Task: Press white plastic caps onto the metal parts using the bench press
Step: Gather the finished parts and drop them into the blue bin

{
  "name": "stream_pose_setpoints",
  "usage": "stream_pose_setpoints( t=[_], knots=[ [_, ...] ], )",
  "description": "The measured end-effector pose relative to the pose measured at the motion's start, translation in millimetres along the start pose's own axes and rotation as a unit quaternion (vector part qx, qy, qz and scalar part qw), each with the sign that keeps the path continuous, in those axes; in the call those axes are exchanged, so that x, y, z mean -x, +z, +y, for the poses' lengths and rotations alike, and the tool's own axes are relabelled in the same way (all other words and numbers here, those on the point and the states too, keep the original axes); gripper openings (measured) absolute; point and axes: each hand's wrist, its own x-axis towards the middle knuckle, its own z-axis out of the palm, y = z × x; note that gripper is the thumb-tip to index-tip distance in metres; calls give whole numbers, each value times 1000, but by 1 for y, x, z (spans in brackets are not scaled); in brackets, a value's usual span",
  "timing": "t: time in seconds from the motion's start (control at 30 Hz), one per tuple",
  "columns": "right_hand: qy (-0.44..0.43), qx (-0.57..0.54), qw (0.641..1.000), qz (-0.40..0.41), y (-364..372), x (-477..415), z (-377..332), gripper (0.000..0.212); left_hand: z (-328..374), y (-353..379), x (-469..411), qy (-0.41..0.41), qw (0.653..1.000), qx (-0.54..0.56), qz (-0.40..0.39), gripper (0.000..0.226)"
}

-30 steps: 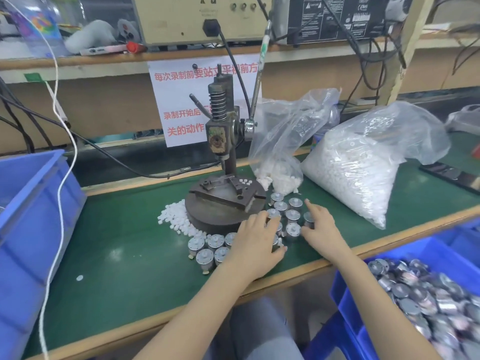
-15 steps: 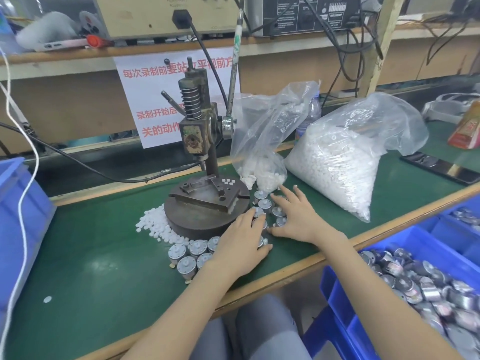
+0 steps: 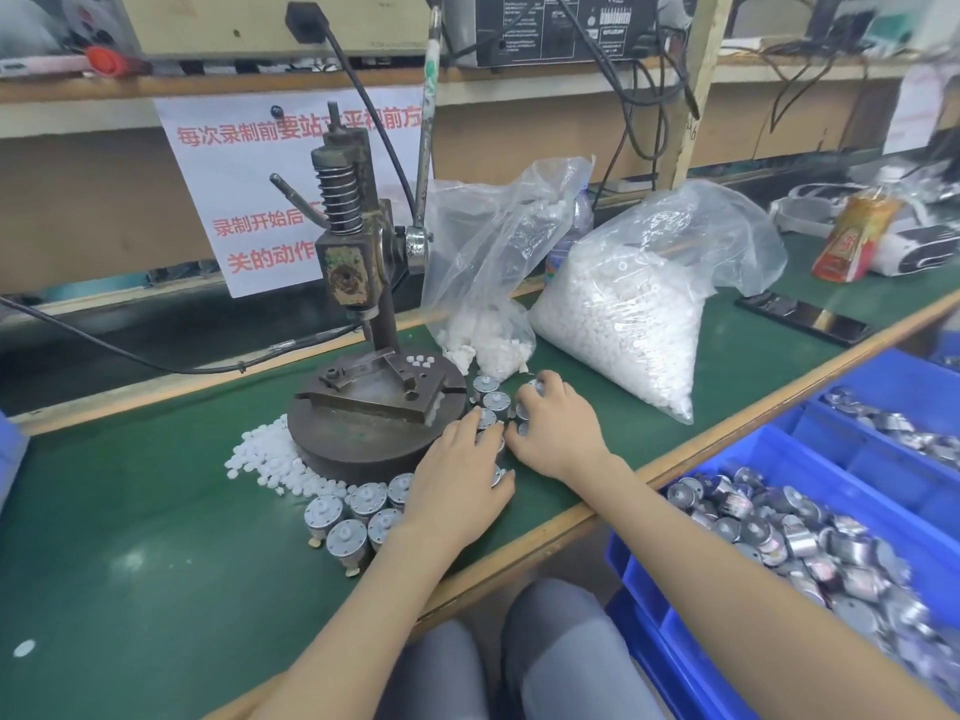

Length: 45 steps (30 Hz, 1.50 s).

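Your left grip (image 3: 462,475) lies flat, fingers straight, over the metal parts (image 3: 353,517) standing on the green worktop (image 3: 130,537) in front of the bench press (image 3: 358,304). Your right grip (image 3: 556,428) curls over more of them; whether it clasps one I cannot tell. The big clear bag (image 3: 727,226) bulges with white plastic caps (image 3: 623,324), the smaller bag (image 3: 483,241) holds a few, and loose caps (image 3: 270,459) lie against the press base. The blue bin (image 3: 872,491) on your right is heaped with metal parts.

We find the bench press (image 3: 363,356) mid-table (image 3: 130,537). Loose caps (image 3: 265,459) lie against its base at front-left, while metal parts (image 3: 358,517) cluster before it and to its right. One bag (image 3: 478,283) stands right of the press, a second bag (image 3: 634,314) right of that, and a bin (image 3: 852,459) of parts sits beyond the table's edge.
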Motion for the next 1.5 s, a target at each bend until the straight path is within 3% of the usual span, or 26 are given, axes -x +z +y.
stream_pose_setpoints(
  t=[0.27,0.7,0.97,1.23,1.5],
  knots=[
    [30,41,987,-150,-20,-21,-9,35,2,0,1,5,1000,-2,11,45],
    [7,-7,986,-167,-31,-24,0,32,0,3,0,5,1000,-7,24,41],
    [-5,133,973,-188,-27,-20,-21,38,3,0,2,-3,1000,-4,7,47],
    [95,-34,971,-218,-31,-24,-2,29,2,0,4,4,1000,-4,13,48],
    [114,-120,973,-164,-23,-23,6,25,8,-1,0,20,998,-39,39,42]
  ],
)
